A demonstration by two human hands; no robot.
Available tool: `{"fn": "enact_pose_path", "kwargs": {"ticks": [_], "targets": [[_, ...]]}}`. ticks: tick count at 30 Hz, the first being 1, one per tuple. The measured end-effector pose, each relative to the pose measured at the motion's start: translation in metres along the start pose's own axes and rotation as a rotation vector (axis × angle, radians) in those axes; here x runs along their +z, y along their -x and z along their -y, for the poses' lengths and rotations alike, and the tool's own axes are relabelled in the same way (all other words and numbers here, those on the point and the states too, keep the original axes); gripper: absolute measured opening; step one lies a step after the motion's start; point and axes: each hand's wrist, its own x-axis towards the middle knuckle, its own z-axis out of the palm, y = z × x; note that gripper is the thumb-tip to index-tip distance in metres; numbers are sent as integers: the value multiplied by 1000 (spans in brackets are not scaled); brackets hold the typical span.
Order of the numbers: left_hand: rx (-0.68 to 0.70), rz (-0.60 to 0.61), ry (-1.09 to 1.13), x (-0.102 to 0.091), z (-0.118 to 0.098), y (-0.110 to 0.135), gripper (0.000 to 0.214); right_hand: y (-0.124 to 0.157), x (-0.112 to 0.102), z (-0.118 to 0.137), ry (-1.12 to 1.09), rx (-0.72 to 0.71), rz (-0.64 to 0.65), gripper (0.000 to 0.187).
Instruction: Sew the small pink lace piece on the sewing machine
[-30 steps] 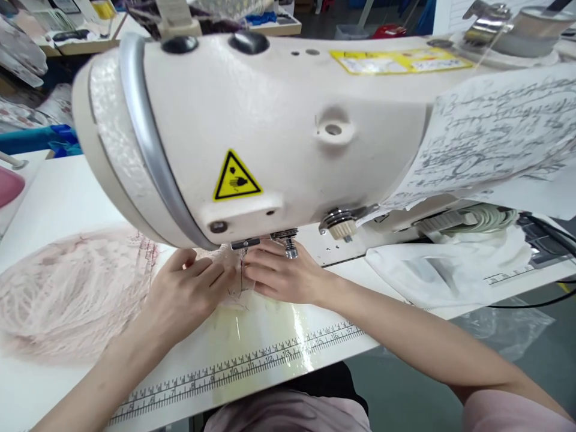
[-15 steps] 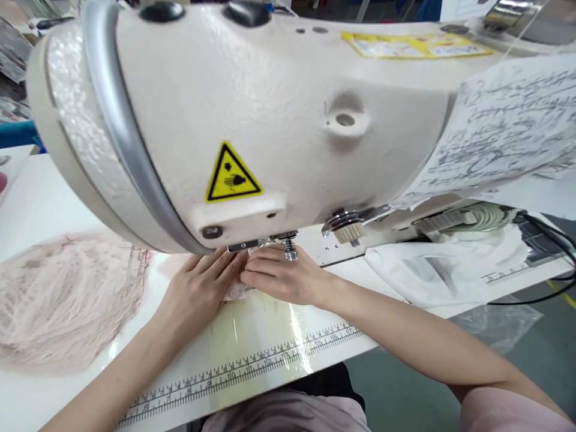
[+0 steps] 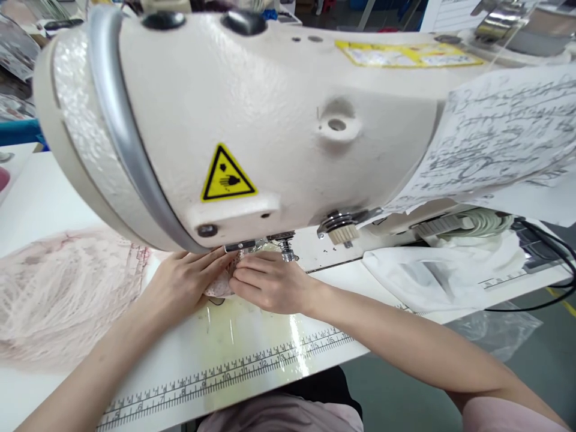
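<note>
Under the head of a white sewing machine (image 3: 279, 120) lies a small piece of pink lace fabric (image 3: 220, 285). My left hand (image 3: 182, 277) rests flat on the left part of it, fingers stretched toward the needle area. From the right, my right hand (image 3: 272, 282) grips the lace's edge, its fingers bent and pressed together. The machine head hides the needle and some fingertips. A larger spread of sheer pink lace (image 3: 72, 294) lies on the table to the left of my left hand.
A printed ruler strip (image 3: 225, 377) runs along the front of the white table. White cloth (image 3: 418, 273) and a coil of pale green tape (image 3: 483, 223) lie on the right. A handwritten sheet (image 3: 504, 132) hangs on the machine; black cables (image 3: 553, 243) run at the far right.
Both hands have shifted slightly left, and more of the small lace piece shows between them. The view itself has moved a little.
</note>
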Motion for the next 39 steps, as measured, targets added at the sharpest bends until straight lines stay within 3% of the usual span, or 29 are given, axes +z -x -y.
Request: {"fn": "enact_pose_path", "kwargs": {"ticks": [6,15,39], "targets": [[-5,24,-86,-2,1,-2,56,1,4,1,-64,46,-10,11],[-46,15,-116,-5,-4,-7,61,-2,6,0,41,30,-23,19],[-45,-6,-255,-6,-26,-13,55,4,-2,-4,26,95,18,21]]}}
